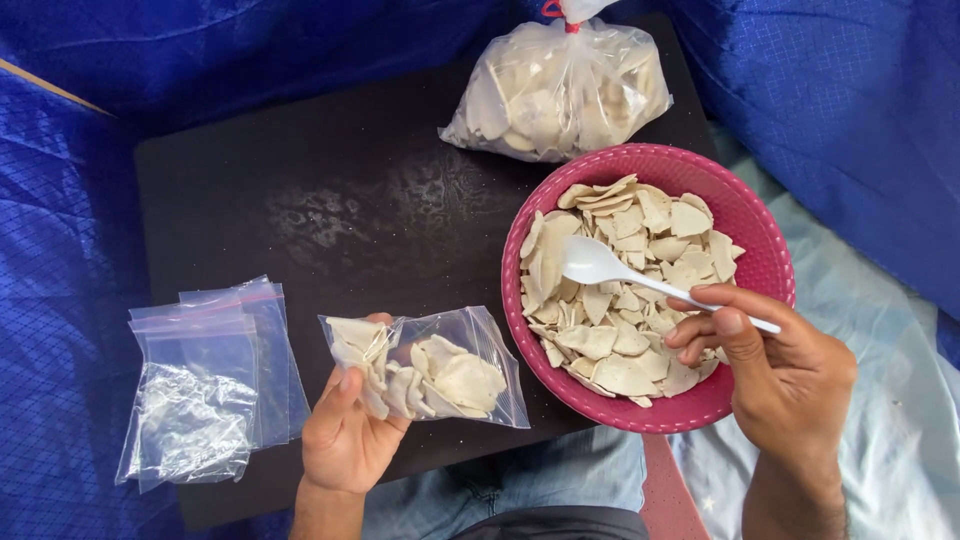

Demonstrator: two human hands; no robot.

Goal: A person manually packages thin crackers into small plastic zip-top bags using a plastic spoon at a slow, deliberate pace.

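My left hand [345,430] holds a small clear zip bag [430,368] partly filled with pale flat chips, lying sideways over the black board [300,200]. My right hand [775,370] grips the handle of a white plastic spoon [600,265], whose bowl rests on the chips in the pink basket [745,215]. The basket is heaped with the same pale chips [625,290] and sits at the board's right edge.
A stack of empty clear zip bags [210,385] lies on the board's left edge. A large tied plastic bag of chips [560,90] rests at the back. Blue cloth [850,90] surrounds the board; my jeans-clad knees [560,480] are below.
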